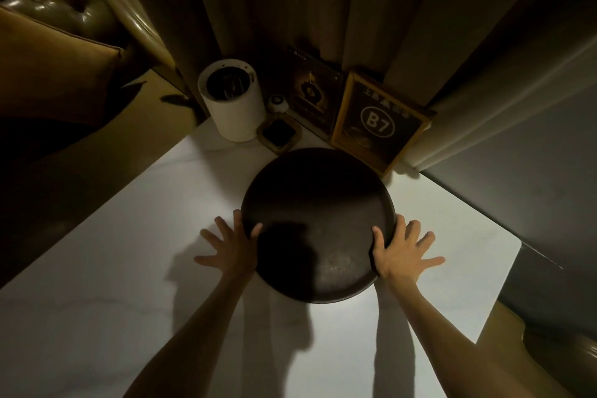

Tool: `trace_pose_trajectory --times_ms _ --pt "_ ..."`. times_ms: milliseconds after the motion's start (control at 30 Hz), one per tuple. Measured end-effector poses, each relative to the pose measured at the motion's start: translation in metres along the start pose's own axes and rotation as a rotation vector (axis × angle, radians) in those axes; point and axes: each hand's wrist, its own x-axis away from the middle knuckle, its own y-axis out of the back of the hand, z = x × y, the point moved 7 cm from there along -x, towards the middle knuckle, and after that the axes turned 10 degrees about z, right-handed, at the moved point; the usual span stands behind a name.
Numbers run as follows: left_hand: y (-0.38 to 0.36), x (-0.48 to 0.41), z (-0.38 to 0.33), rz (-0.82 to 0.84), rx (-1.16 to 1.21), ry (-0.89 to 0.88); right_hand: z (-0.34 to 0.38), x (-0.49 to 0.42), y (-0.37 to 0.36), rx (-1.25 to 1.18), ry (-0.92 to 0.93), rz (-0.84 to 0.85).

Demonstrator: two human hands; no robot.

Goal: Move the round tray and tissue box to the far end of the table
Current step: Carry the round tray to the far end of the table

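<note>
Dark round tray (318, 203) on the white table (129, 236), near its far end, just beside the framed B7 sign (378, 123). Left hand (232, 249) and right hand (400, 252) flank its near rim (fingers splayed straight, thumbs over the rim).

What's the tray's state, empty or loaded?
Empty. The tray shows a bare dark surface from rim to rim, with nothing lying in it.

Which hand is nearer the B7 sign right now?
Right. The right hand is at the right edge of the tray, nearer the B7 sign; the left hand is at the left edge, farther away.
</note>
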Motion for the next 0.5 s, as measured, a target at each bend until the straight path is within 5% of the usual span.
trace_pose_trajectory --times_ms 267,500 --pt "0.001 0.011 0.018 0.149 0.171 -0.165 -0.007 0.003 0.005 -0.096 0.066 0.132" --pt "-0.069 0.099 0.11 0.039 -0.087 -0.463 -0.049 0.106 -0.003 -0.428 0.303 0.076"
